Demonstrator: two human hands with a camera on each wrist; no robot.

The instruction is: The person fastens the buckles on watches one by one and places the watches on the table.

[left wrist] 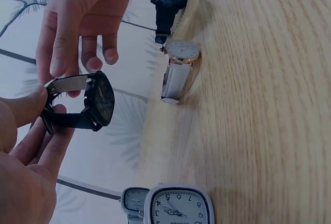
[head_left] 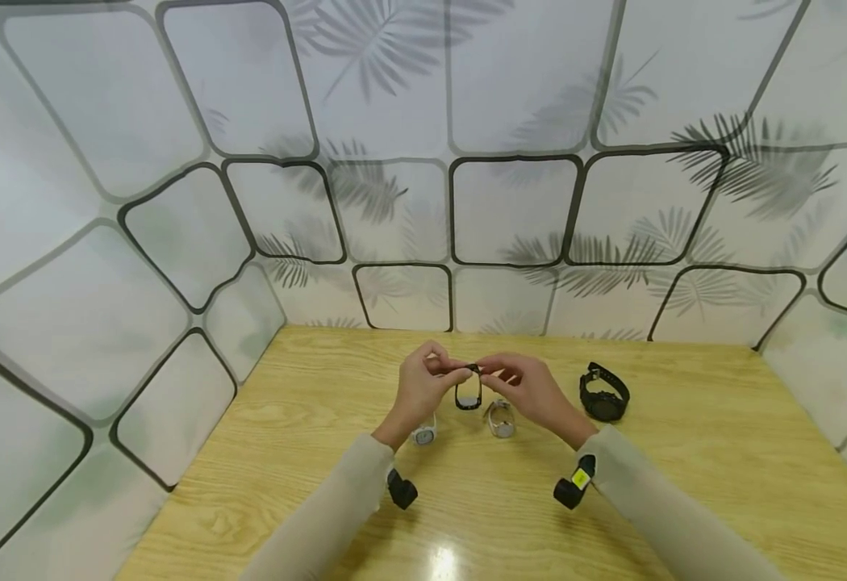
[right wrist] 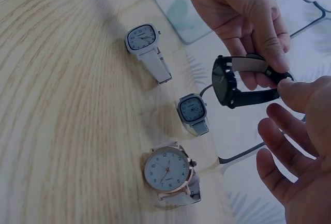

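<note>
A black wristwatch (head_left: 469,403) with a closed-loop strap hangs above the table, dial downward. My left hand (head_left: 421,389) pinches its strap near the buckle, between thumb and fingers. On the same strap end, my right hand (head_left: 527,389) holds with thumb and forefinger, its other fingers spread in the right wrist view. The strap's pale inner side shows in the left wrist view. Beneath the hands lie a white square-faced watch (right wrist: 141,38), a smaller grey-blue square watch (right wrist: 192,108) and a round rose-gold watch with a pale strap (right wrist: 167,170).
A chunky black sports watch (head_left: 604,394) lies farther right on the light wooden table (head_left: 293,452). Patterned fabric walls (head_left: 394,210) stand behind the table and at both sides. Black wrist cameras (head_left: 574,482) sit on both forearms.
</note>
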